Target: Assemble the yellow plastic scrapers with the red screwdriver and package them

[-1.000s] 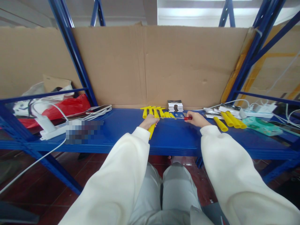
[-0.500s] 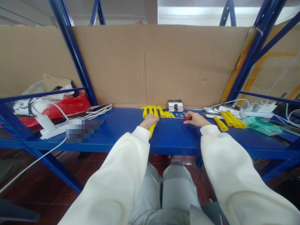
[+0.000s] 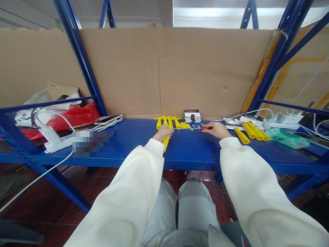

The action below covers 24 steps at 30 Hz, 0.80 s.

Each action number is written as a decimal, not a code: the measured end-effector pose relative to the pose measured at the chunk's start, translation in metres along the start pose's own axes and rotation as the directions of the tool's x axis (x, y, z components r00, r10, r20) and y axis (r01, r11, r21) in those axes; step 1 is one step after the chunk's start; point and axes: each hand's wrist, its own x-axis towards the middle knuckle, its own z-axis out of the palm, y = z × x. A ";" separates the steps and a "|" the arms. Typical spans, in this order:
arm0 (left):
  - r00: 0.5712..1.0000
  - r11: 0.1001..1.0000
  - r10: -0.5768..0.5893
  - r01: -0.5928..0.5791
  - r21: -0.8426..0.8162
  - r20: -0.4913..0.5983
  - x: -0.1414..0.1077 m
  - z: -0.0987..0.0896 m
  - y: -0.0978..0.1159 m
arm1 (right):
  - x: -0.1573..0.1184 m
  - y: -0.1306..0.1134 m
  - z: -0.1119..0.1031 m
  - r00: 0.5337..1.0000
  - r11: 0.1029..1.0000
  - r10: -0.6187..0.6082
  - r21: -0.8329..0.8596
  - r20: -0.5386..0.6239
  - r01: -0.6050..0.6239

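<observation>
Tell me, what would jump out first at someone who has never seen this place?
Probably the bright yellow piece in the left hand, front and centre against the blue shelf. A thin red-handled tool runs across to it from the right hand. Then the eye may go to the yellow tubes lying further right and the crumpled red plastic at far left.

- Blue shelf (image 3: 195, 149): passing room in front of box stack (image 3: 192, 116)
- Red-handled tool (image 3: 206, 128): bars way just before stack
- Yellow T-shaped pieces (image 3: 177, 122): obstacles, stack's left
- Cardboard (image 3: 200, 72): wall behind stack
</observation>
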 end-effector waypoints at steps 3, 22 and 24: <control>1.000 1.000 -0.003 0.003 0.001 0.003 0.000 0.000 0.000 | 0.001 0.001 0.000 1.000 0.999 0.017 0.044 0.021 -0.018; 1.000 0.999 -0.024 0.024 -0.043 -0.003 -0.002 0.000 0.002 | -0.002 0.009 -0.010 0.987 0.969 -0.040 0.236 -0.155 0.077; 1.000 0.999 -0.018 0.019 -0.046 0.010 -0.002 0.000 0.002 | -0.004 0.008 -0.012 0.990 0.954 0.015 0.297 -0.137 0.027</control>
